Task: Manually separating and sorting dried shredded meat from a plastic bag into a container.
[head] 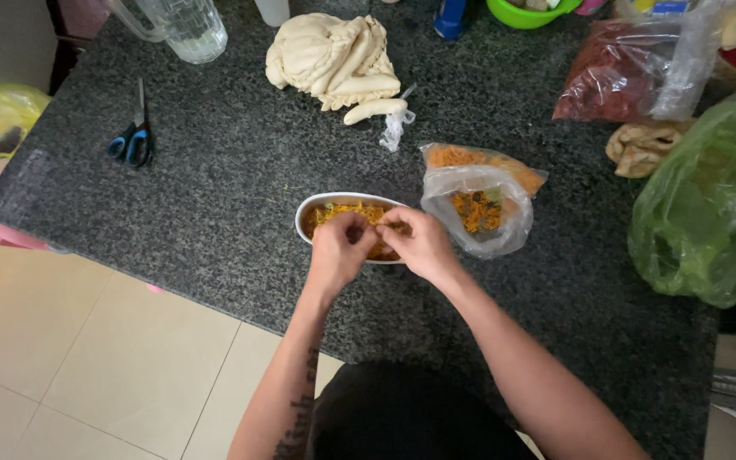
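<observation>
Both hands sit over the white oval bowl (310,215) of orange shreds, which lies sideways. The left hand (338,250) and right hand (419,243) each pinch shreds, fingertips almost touching.

Bowl (317,213) on counter (215,187); open bag (476,213) right; scissors (134,140) far left
</observation>
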